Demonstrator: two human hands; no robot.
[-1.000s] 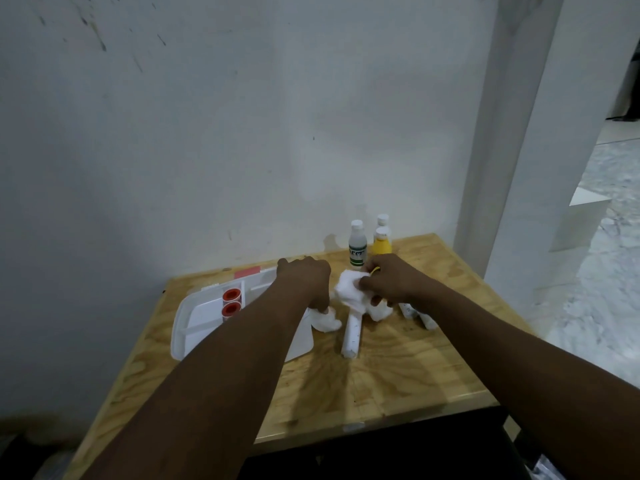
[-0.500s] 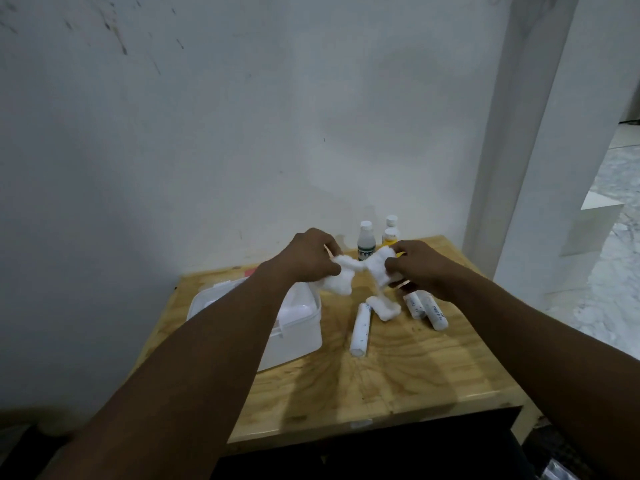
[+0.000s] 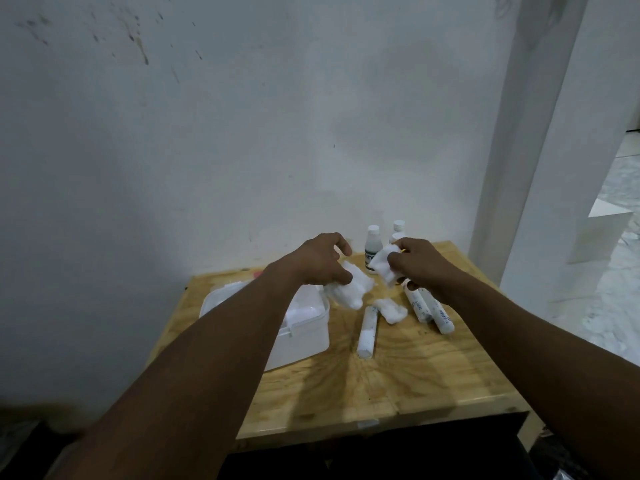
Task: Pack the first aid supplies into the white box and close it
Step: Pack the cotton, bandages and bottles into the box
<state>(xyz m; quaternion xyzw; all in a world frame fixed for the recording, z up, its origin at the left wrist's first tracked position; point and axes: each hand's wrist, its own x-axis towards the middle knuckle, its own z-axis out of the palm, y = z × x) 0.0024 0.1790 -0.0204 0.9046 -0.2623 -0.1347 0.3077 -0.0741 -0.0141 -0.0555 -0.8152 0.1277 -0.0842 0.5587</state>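
Observation:
My left hand (image 3: 320,259) grips a white cotton wad (image 3: 349,293) just above the right end of the white box (image 3: 301,336). Beside it, my right hand (image 3: 417,261) holds a second cotton wad (image 3: 382,263) in the air. The two wads are apart. A third cotton piece (image 3: 393,310) lies on the wooden table (image 3: 398,375) below them. One white tube (image 3: 367,331) lies in the middle, and two more tubes (image 3: 431,308) lie under my right wrist. My left forearm covers much of the box.
Small bottles stand by the wall: a clear one with a white cap (image 3: 373,249), and others (image 3: 398,230) partly hidden behind my right hand. A white pillar (image 3: 540,168) rises at the table's right. The table's front edge (image 3: 381,424) drops to dark space.
Both hands rose off the table with cotton and pulled it into two separate pieces. The box's open lid and red caps, seen a second ago, are hidden behind my left arm.

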